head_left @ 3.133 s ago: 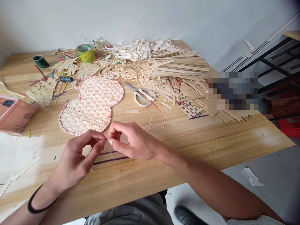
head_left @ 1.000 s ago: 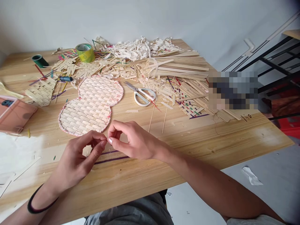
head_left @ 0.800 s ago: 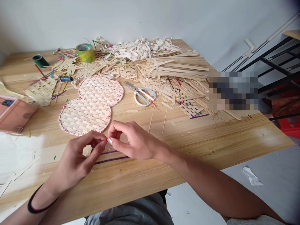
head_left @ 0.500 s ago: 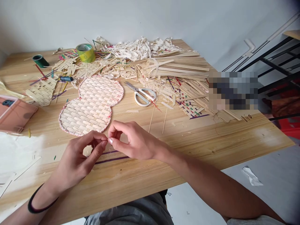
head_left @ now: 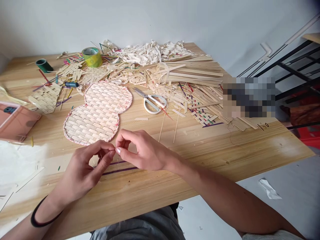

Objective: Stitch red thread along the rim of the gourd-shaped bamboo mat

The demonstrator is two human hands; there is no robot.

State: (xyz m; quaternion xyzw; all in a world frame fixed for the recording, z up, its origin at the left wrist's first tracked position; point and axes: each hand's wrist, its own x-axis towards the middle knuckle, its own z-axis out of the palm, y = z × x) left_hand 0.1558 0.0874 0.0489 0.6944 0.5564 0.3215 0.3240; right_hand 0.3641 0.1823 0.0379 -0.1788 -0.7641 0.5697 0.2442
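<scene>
Fingertip to fingertip, my left hand (head_left: 87,163) and my right hand (head_left: 140,150) meet above the front part of the wooden table. Each is closed in a pinch of thumb and forefinger. Whatever they pinch is too small to make out. Just beyond them lies a woven mat (head_left: 96,111) of pale strips, shaped like two joined rounds, with a pink-and-white bound edge. White-handled scissors (head_left: 152,103) rest to the right of the mat, blades slightly apart. Dark purple strips (head_left: 120,171) lie on the table beneath my hands.
Behind the mat are heaped pale strips (head_left: 195,73) and white curled shavings (head_left: 147,53). Yellow tape (head_left: 92,57), a green thread spool (head_left: 44,65) and a small blue spool (head_left: 71,84) stand or lie at the back left. A pink box (head_left: 18,125) sits at the left edge.
Both hands keep the same pinch, practically in place. The whole view has shifted very slightly; nothing on the table has visibly moved.
</scene>
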